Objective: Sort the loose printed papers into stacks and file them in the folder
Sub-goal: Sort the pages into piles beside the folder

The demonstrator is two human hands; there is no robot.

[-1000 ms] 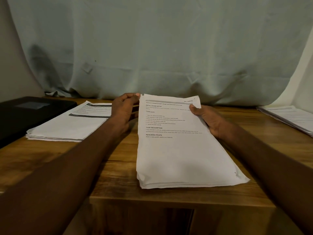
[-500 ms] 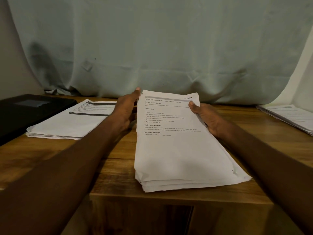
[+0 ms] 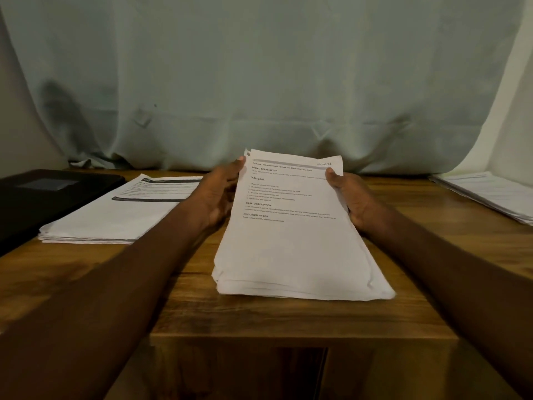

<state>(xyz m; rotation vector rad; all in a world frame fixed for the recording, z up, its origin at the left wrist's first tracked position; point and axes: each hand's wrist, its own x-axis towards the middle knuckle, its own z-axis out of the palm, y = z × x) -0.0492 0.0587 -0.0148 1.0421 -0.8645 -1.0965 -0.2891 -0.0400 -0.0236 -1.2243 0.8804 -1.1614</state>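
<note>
White printed stack [image 3: 291, 249] at table [image 3: 259, 316] centre, near end resting on the wood, far end raised; gripped along its sides by left hand [image 3: 219, 194] and right hand [image 3: 350, 197], fingers curled round the edges; headings "TASK GOAL", "TASK DESCRIPTION" legible; black folder [image 3: 43, 197] closed at 9 o'clock, contents unseen; second stack [image 3: 121, 215] beside it; third stack [image 3: 490, 194] at 3 o'clock.

Three paper stacks [image 3: 291, 241], two hands [image 3: 219, 194], seemingly one folder [image 3: 43, 197].

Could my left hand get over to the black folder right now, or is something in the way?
Probably, but not freely: the left hand grips the middle stack with the right hand, and another paper stack lies between it and the black folder.
</note>
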